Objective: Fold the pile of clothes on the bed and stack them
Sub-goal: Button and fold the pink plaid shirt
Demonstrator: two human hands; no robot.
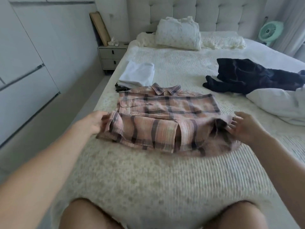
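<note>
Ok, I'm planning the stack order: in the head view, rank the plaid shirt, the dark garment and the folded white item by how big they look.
1. plaid shirt, though it lies nearest the camera.
2. dark garment, unfolded.
3. folded white item.

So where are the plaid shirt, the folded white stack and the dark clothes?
plaid shirt [166, 111]: head view, middle of its chest panel.
folded white stack [137, 74]: head view, top layer's centre.
dark clothes [244, 75]: head view, main bunched part.
</note>
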